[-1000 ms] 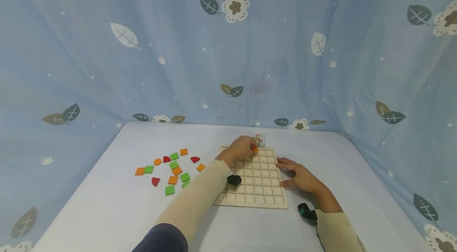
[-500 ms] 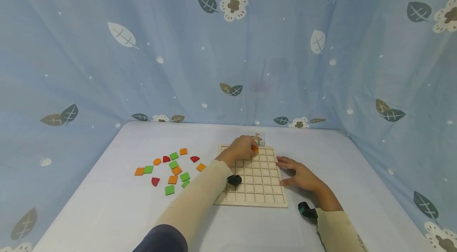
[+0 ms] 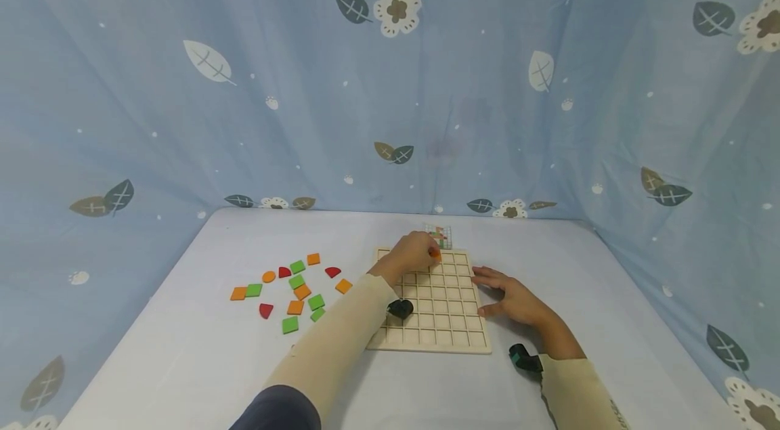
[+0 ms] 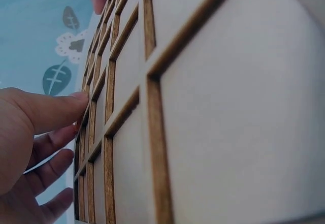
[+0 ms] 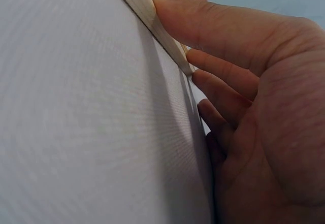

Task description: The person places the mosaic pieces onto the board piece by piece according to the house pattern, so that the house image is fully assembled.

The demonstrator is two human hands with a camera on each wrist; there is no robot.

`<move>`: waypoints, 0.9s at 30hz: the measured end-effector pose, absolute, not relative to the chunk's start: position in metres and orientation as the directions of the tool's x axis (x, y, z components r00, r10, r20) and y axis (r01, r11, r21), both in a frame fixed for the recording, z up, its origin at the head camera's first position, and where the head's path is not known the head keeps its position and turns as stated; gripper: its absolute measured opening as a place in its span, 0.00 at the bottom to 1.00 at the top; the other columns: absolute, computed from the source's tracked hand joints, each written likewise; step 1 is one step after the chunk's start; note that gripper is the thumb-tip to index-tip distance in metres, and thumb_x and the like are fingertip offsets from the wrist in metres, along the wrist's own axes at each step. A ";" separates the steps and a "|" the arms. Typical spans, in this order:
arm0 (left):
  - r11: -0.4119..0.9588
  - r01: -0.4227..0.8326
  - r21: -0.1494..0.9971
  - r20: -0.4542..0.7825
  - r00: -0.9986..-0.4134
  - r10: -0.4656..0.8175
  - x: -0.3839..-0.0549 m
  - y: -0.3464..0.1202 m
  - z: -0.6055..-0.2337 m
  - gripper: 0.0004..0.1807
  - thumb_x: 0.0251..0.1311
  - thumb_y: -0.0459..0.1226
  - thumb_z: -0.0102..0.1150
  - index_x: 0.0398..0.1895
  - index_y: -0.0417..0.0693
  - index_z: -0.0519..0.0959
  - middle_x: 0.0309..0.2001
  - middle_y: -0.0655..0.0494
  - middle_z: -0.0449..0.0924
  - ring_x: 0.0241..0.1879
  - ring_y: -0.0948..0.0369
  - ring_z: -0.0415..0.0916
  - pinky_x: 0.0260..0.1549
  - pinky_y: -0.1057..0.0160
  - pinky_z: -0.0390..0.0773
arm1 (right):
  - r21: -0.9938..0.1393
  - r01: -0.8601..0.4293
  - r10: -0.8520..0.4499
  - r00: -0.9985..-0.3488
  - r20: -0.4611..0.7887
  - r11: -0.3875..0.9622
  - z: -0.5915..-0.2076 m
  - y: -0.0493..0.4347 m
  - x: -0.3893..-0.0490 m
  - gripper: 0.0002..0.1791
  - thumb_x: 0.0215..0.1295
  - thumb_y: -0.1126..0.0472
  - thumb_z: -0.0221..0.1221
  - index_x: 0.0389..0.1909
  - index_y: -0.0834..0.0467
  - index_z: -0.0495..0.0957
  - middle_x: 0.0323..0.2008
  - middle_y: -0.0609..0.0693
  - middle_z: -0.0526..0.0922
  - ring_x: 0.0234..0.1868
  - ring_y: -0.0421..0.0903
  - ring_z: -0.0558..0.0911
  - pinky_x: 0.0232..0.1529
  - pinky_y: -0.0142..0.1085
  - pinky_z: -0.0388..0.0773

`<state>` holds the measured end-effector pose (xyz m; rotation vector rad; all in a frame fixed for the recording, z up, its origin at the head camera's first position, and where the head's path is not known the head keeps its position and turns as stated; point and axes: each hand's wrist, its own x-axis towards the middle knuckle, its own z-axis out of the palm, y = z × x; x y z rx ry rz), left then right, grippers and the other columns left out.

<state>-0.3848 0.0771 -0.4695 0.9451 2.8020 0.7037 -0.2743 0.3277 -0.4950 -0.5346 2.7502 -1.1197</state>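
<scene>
At the far edge of a wooden grid board point(image 3: 441, 306), my left hand point(image 3: 416, 252) pinches a small orange tile point(image 3: 435, 254), whose outline is mostly hidden by the fingers. In the left wrist view, the left thumb point(image 4: 61, 107) is down at the board's cells and the other fingers are partly spread. My right hand point(image 3: 510, 299) rests along the right side of the board, thumb and fingertips touching its edge. The right wrist view shows the right thumb point(image 5: 203, 23) against the wooden rim, with fingers extended and loosely bent.
Left of the board lie several loose tiles: orange squares point(image 3: 295, 307), green squares point(image 3: 290, 325), red quarter-round pieces point(image 3: 265, 310) and an orange disc point(image 3: 269, 276). A printed grid card point(image 3: 444, 235) lies just beyond the board. A blue patterned curtain point(image 3: 292, 112) stands behind the white table point(image 3: 183, 342).
Both hands stay in nearly the same place. The orange tile shifts slightly between the left fingertips. The board and loose tiles have not moved.
</scene>
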 end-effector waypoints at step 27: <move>0.672 0.565 0.479 0.086 -0.792 0.604 -0.368 0.011 -0.436 0.15 0.62 0.37 0.65 0.52 0.46 0.82 0.48 0.54 0.80 0.49 0.57 0.76 0.48 0.59 0.75 | -0.709 -0.284 -0.378 -0.925 0.027 0.645 -0.497 0.328 -0.272 0.42 0.48 0.48 0.74 0.64 0.60 0.73 0.71 0.58 0.60 0.72 0.64 0.53 0.64 0.64 0.50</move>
